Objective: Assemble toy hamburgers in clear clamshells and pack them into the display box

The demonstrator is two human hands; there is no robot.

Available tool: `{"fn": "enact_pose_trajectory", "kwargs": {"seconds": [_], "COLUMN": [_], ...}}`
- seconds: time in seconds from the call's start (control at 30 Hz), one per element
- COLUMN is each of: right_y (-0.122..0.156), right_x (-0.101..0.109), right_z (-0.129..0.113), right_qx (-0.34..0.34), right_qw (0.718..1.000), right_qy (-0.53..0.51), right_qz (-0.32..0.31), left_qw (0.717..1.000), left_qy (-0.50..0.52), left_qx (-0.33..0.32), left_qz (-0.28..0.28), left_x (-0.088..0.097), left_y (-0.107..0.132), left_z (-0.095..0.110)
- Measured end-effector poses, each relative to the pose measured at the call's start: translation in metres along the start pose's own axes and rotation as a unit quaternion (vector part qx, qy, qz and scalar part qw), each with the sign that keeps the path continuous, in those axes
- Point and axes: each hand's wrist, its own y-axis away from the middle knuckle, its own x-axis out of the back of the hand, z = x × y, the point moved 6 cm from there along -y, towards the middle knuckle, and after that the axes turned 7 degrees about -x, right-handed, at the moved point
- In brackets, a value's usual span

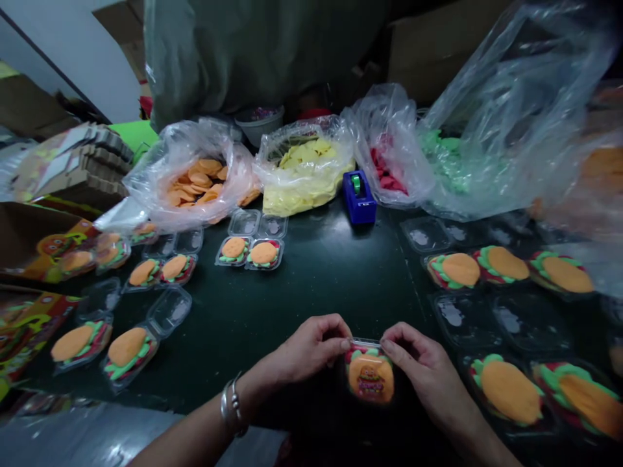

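Note:
A closed clear plastic box [370,375] holds a toy burger with an orange bun and green and red layers, and a printed label shows on its lid. My left hand [318,344] pinches the box's far left corner between thumb and fingers. On the opposite corner, my right hand [413,353] has its thumb and fingertips closed. Just right of my right hand lies an open box with a burger [509,389]. Further off, a blue tape dispenser [360,200] with green tape stands on the dark table [335,279].
Open boxes with burgers [265,254] sit left, centre and right. Along the back are plastic bags of orange pieces [197,183], yellow pieces [309,159], red pieces [387,172] and green pieces [445,152]. Printed cartons [63,243] and stacked cardboard [92,168] occupy the left side.

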Motion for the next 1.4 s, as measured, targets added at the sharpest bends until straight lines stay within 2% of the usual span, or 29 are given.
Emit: {"fn": "enact_pose_trajectory", "kwargs": {"seconds": [0.17, 0.3, 0.4, 0.53, 0.63, 0.77, 0.9, 1.03, 1.13, 1.27, 1.4], "right_y": [-0.006, -0.007, 0.002, 0.02, 0.032, 0.045, 0.053, 0.055, 0.055, 0.056, 0.058], "right_x": [0.004, 0.002, 0.002, -0.003, -0.009, -0.01, -0.008, -0.003, 0.0, -0.002, -0.003], "right_z": [-0.009, -0.018, -0.02, -0.014, -0.012, -0.011, -0.005, 0.009, 0.021, 0.025, 0.015], "right_qx": [0.032, 0.066, 0.1, 0.11, 0.118, 0.14, 0.155, 0.154, 0.144, 0.169, 0.216], "right_qw": [0.999, 0.998, 0.994, 0.99, 0.989, 0.983, 0.978, 0.98, 0.986, 0.985, 0.976], "right_qy": [0.007, -0.011, 0.0, 0.063, 0.052, 0.027, 0.015, -0.018, -0.022, 0.002, 0.023], "right_qz": [0.021, 0.015, 0.036, 0.063, 0.072, 0.114, 0.138, 0.124, 0.083, 0.038, 0.032], "left_qw": [0.998, 0.993, 0.981, 0.965, 0.957, 0.947, 0.942, 0.939, 0.957, 0.988, 0.997], "left_qy": [0.014, 0.062, 0.115, 0.128, 0.125, 0.139, 0.164, 0.189, 0.181, 0.068, -0.009], "left_qx": [-0.055, -0.056, -0.084, -0.118, -0.131, -0.155, -0.165, -0.153, -0.121, -0.08, -0.066], "left_qz": [0.014, 0.083, 0.129, 0.197, 0.227, 0.245, 0.243, 0.244, 0.193, 0.109, 0.037], "left_x": [-0.002, 0.004, 0.01, 0.017, 0.014, 0.003, -0.011, -0.021, -0.024, -0.022, -0.027], "left_y": [-0.002, -0.003, -0.001, 0.008, 0.016, 0.027, 0.034, 0.043, 0.048, 0.043, 0.022], "left_z": [0.006, -0.002, -0.004, 0.001, 0.008, 0.017, 0.017, -0.002, -0.01, 0.012, 0.041]}}
